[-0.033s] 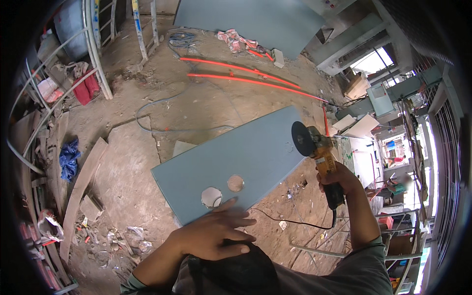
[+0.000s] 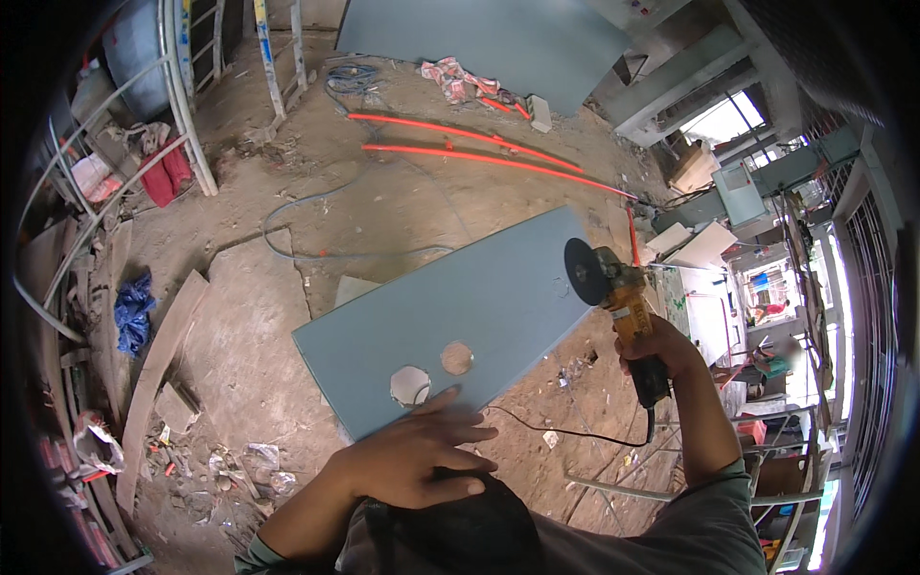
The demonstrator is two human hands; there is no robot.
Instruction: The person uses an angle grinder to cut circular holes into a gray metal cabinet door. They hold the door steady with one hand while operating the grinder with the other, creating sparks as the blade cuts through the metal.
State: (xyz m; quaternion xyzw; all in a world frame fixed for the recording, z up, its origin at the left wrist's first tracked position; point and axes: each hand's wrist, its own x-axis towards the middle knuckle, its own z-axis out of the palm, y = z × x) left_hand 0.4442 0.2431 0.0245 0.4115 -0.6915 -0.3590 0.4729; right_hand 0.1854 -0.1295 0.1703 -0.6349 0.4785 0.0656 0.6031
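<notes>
A grey-blue flat panel [image 2: 441,287] lies at a slant in front of me, with two round holes cut through its near end. My left hand [image 2: 422,455] is palm down with its fingers spread, the fingertips over the panel's near edge beside the larger hole. Whether it presses on the panel I cannot tell. My right hand [image 2: 659,347] is wrapped round the body of a yellow and black angle grinder [image 2: 629,311]. Its dark disc [image 2: 586,271] stands up over the panel's right end, seemingly apart from the surface. A black cord trails from the grinder's lower end.
Two orange-red pipes [image 2: 460,153] and a coil of grey cable [image 2: 353,79] lie on the dirt floor beyond the panel. Ladders [image 2: 270,67] and metal rails stand at the left. A curved plank [image 2: 163,374] and litter lie nearby. A person [image 2: 767,364] is far off right.
</notes>
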